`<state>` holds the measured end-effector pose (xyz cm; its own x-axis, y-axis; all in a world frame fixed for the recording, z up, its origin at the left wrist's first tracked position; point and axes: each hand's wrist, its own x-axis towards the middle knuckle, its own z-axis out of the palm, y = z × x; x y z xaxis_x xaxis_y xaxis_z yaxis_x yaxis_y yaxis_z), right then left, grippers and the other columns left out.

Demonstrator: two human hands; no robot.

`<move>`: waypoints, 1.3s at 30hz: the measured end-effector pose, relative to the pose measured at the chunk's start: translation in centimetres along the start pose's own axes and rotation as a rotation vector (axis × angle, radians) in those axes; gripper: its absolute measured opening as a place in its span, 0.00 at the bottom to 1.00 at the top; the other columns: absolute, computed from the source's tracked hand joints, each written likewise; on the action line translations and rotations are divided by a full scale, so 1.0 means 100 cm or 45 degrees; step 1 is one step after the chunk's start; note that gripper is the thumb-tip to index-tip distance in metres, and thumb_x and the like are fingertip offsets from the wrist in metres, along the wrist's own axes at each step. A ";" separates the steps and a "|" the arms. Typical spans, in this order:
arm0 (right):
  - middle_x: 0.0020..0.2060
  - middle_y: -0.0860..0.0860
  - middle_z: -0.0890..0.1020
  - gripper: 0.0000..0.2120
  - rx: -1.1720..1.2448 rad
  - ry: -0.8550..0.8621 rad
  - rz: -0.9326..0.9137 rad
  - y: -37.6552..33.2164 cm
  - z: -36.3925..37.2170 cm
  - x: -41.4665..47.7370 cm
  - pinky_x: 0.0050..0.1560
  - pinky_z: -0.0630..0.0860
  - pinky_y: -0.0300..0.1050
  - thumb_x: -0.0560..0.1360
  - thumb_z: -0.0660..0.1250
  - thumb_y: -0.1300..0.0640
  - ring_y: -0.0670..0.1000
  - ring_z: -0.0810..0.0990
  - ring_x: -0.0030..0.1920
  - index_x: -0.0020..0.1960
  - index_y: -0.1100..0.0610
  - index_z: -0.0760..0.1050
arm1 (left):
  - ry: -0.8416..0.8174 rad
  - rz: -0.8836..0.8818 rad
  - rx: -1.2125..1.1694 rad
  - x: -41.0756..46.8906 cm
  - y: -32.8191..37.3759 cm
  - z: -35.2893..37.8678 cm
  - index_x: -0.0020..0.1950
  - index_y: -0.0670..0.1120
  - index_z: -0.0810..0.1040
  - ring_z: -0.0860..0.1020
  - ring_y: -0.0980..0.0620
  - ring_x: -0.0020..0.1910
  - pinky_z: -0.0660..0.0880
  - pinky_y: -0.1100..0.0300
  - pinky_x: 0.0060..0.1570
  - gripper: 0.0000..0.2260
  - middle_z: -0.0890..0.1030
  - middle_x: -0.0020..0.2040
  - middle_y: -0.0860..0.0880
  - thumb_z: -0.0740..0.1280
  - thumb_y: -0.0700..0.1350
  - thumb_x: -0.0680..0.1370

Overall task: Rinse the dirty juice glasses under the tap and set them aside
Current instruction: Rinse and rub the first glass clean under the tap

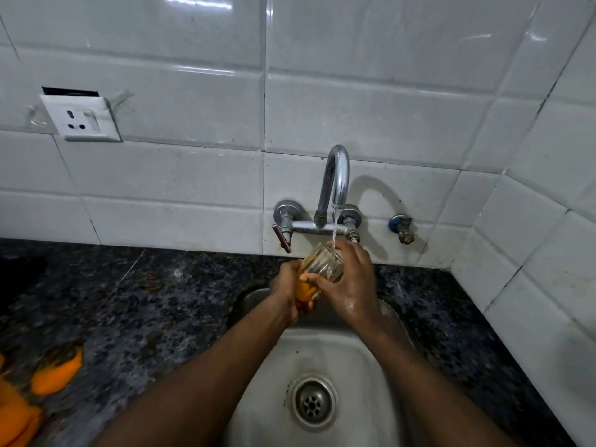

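A ribbed clear juice glass (322, 267) with orange juice residue at its base is held tilted over the steel sink (325, 356), just below the chrome tap (337, 175). Water runs from the spout onto the glass rim and my right fingers. My left hand (290, 291) grips the lower, orange-stained part of the glass. My right hand (350, 282) wraps around its upper part, fingers over the rim and thumb on the side.
The sink drain (312, 403) lies below my arms. Dark speckled granite counter (145, 301) surrounds the sink. Orange peels or pulp (54, 372) lie at the left edge. A wall socket (82, 119) sits on the white tiles; a small valve (401, 227) is right of the tap.
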<state>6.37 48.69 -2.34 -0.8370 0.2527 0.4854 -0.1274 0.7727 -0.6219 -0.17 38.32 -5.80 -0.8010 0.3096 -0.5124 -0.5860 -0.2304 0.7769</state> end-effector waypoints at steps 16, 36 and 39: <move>0.68 0.54 0.73 0.32 -0.371 -1.229 -0.484 0.007 -0.022 0.040 0.76 0.51 0.57 0.69 0.66 0.69 0.54 0.65 0.71 0.70 0.51 0.69 | -0.110 0.145 0.507 -0.034 0.047 -0.021 0.54 0.41 0.77 0.78 0.49 0.26 0.70 0.63 0.21 0.16 0.82 0.38 0.44 0.61 0.54 0.81; 0.72 0.52 0.70 0.32 -0.868 -1.017 -0.870 0.008 -0.012 0.043 0.76 0.38 0.57 0.73 0.68 0.61 0.53 0.65 0.73 0.74 0.48 0.63 | -0.092 0.149 0.528 -0.031 0.051 -0.030 0.54 0.41 0.76 0.76 0.50 0.28 0.66 0.64 0.21 0.14 0.81 0.38 0.44 0.57 0.50 0.81; 0.64 0.54 0.75 0.29 -0.098 -1.302 -0.286 -0.003 -0.017 0.045 0.70 0.67 0.59 0.71 0.64 0.71 0.55 0.73 0.65 0.63 0.43 0.72 | -0.089 0.350 0.420 -0.032 0.046 -0.028 0.51 0.42 0.76 0.78 0.50 0.28 0.67 0.64 0.23 0.13 0.81 0.41 0.43 0.61 0.51 0.80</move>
<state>3.52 50.57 1.08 -0.8537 -0.4858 -0.1877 -0.3315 0.7849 -0.5235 -0.64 33.65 -1.58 -0.9048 0.3426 -0.2530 -0.2727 -0.0095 0.9621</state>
